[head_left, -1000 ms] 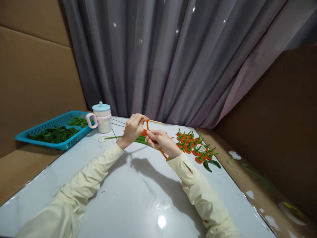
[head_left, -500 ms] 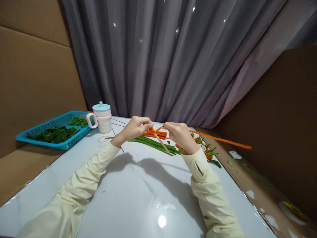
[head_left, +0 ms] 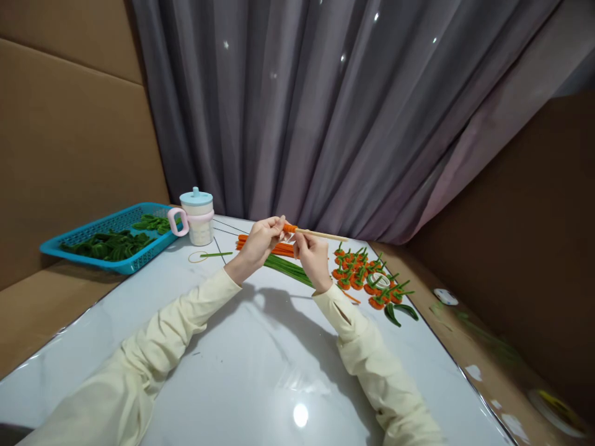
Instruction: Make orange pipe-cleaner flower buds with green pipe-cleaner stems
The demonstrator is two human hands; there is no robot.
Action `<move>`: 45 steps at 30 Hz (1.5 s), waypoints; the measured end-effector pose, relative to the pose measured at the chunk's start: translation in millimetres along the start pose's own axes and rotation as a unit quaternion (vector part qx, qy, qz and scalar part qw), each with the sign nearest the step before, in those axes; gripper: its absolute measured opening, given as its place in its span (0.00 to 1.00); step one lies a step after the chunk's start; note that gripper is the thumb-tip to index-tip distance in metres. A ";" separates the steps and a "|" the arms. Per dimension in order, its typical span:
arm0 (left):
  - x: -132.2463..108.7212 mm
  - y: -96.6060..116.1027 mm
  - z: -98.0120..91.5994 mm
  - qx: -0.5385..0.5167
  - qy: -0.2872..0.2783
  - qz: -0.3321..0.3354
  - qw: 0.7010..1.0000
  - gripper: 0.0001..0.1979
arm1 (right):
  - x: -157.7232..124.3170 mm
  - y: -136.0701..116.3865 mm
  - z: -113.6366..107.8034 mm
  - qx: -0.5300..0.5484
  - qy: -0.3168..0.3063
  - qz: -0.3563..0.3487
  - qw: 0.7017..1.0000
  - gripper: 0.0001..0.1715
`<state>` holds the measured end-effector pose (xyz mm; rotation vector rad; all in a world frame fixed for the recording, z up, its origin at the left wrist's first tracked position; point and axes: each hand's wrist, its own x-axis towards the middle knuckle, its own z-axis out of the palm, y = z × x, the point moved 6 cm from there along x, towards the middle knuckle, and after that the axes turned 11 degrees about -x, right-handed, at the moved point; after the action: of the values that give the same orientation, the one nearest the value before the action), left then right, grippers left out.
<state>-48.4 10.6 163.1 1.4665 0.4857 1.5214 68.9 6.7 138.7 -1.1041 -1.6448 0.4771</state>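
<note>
My left hand (head_left: 263, 241) is closed in a pinch at the left end of a thin wooden stick (head_left: 325, 236). Around that end an orange pipe cleaner (head_left: 290, 228) is wound in tight coils. My right hand (head_left: 313, 257) is closed just below the coils, its fingertips pinching the pipe cleaner's strand; an orange tail shows past the right wrist. The stick points right, nearly level, above the table. Beneath the hands lie a bundle of orange pipe cleaners (head_left: 281, 248) and a bundle of green pipe cleaners (head_left: 289, 269), partly hidden.
Several small orange pieces with green stems (head_left: 357, 282) stand at the right, with a white ring (head_left: 379, 281) among them and green leaf shapes (head_left: 393, 316) in front. At the left are a blue basket (head_left: 127, 266) of green pieces and a lidded cup (head_left: 201, 232). A curtain (head_left: 288, 124) hangs behind.
The stick has swung from slanting down to nearly level, pointing right. My right hand has moved left, close to my left hand, and the long orange strand no longer stretches out to the right.
</note>
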 end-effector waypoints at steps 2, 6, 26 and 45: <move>-3.4 -0.5 -2.8 0.042 0.032 0.035 0.998 0.21 | -3.6 5.8 13.9 0.060 -0.026 0.043 0.997 0.19; -11.3 5.1 -7.4 0.154 0.071 0.117 0.978 0.13 | -13.2 3.2 31.1 0.153 -0.107 0.104 0.977 0.19; -6.2 29.4 7.5 0.446 -0.136 0.175 0.867 0.08 | -7.6 -32.4 -11.5 -0.179 -0.143 -0.102 0.968 0.12; -0.8 -14.6 2.4 -0.027 -0.011 -0.126 0.992 0.17 | -2.5 4.1 -14.1 0.045 0.128 -0.027 0.990 0.10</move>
<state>-41.2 16.2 151.4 1.3260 0.5888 1.3078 83.5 3.7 139.5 -1.0079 -1.4106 0.3549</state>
